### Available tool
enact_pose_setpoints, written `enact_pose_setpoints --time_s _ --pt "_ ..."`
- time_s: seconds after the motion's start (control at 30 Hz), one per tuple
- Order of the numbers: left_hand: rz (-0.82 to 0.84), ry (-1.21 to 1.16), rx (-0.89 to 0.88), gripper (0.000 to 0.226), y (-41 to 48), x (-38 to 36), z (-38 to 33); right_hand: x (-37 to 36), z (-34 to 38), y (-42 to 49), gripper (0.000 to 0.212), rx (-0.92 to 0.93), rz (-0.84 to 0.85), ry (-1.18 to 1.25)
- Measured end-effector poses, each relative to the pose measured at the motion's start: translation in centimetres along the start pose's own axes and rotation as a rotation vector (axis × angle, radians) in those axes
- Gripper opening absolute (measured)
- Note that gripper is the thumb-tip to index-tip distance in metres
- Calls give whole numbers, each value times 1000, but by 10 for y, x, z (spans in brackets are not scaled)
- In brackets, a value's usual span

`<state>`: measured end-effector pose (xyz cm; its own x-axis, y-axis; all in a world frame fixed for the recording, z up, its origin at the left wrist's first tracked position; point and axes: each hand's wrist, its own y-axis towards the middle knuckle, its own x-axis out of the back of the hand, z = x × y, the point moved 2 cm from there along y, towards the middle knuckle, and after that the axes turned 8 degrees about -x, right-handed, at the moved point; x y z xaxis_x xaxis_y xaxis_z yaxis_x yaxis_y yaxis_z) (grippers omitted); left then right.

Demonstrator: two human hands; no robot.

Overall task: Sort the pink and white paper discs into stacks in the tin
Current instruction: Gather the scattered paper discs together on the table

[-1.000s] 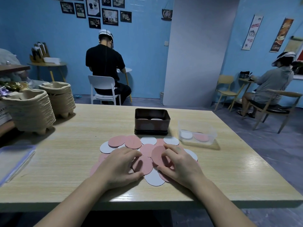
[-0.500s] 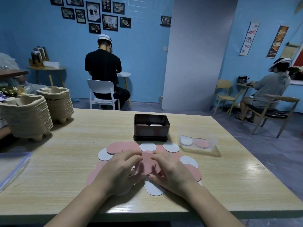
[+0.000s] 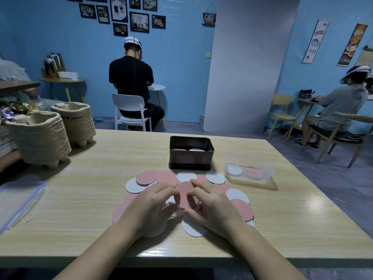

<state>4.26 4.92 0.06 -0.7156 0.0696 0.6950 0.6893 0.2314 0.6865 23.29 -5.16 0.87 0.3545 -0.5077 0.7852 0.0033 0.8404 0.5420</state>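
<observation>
Two stacks of pulp trays (image 3: 38, 138) stand at the far left of the worktop (image 3: 90, 199), out of the way. Nearer the middle, loose discs (image 3: 146, 177), pink and white, lie fanned and overlapping, most of them not yet sorted. The left grip (image 3: 149, 207) rests over this spread, its fingertips curled against the left edge of a small pink stack (image 3: 186, 196) held just above the others. Straight beyond, the tin (image 3: 190, 156) sits open, with a pink pile and a white pile side by side inside, both low. The right grip (image 3: 212, 205) pinches the same pink stack from the other side, fingers on its far edge and thumb under its near edge. To the right, a clear plastic tub (image 3: 249, 168) holds a white and a pink disc.

The step in hand looks like squaring up gathered pinks. Next, one grip would need to carry them forward over the tin's near wall and lower them flat onto the left, pink pile, keeping the thin edges aligned.
</observation>
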Motion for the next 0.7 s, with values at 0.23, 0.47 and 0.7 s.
enact_pose_setpoints --time_s 0.23,0.47,0.7 --pt "98 75 -22 33 -5 15 7 -1 12 5 35 29 -12 -77" --pt "225 159 140 55 -29 47 25 -7 22 9 38 38 -37 -63" --pt "273 166 183 65 -41 48 28 -20 17 6 37 13 -14 -35"
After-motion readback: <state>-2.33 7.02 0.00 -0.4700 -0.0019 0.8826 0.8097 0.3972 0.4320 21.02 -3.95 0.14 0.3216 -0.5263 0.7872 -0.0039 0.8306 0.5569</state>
